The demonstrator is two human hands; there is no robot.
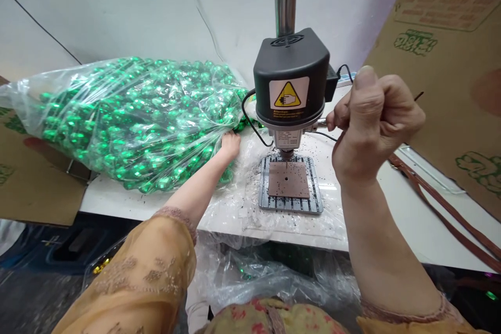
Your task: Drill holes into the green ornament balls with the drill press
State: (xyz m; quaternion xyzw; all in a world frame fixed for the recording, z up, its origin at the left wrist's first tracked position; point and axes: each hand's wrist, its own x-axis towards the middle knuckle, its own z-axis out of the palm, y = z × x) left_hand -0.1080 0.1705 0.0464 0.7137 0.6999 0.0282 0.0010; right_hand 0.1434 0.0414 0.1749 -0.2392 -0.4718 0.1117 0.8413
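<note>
My left hand (230, 144) is at the mouth of a clear plastic bag (23, 94) full of shiny green faceted beads (144, 120). Its fingers look curled in, and what they hold is hidden. To the right, my right hand (371, 125) is closed around the lever (321, 123) on the side of a small black bench drill press (291, 78). Under the drill head, a brown square plate (287, 188) with a dark hole in its middle lies on the slotted metal base (317, 203). No bead shows on the plate.
Dark shavings lie around the base on the white table (242, 219), with plastic film there too. Cardboard boxes (442, 78) stand at right and left. A brown strap (442, 209) lies on the right. More clear plastic (266, 276) hangs below the table's front edge.
</note>
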